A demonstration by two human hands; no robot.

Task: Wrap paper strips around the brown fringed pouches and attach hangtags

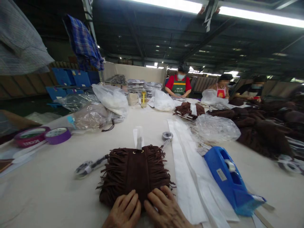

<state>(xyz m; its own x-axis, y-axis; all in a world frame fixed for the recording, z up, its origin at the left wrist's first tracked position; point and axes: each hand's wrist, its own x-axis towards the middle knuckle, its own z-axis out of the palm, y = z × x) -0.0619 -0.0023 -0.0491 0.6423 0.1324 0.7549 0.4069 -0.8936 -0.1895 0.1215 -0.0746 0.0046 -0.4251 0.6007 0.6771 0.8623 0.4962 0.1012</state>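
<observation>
A dark brown fringed suede-like bag (137, 171) lies flat on the table in front of me, with strips of fringe down both sides. Two gold-coloured eyelets and a white paper-like strip (138, 137) show at its far edge. My left hand (125, 209) grips the bag's near edge left of the middle, fingers bent over the top. Close beside it, my right hand (163, 205) holds the same edge, its fingers a little apart. Both thumbs are mostly hidden. Wrapped strap coils lie at the bag's left (84, 169) and far right corner (167, 136).
A blue tape dispenser (228, 180) and white paper strips (187, 177) lie on the right. Purple tape rolls (57, 135) sit at left near plastic-wrapped goods (92, 115). Brown bags (266, 126) pile up at far right. Several co-workers, one in a green apron (179, 87), work across the table.
</observation>
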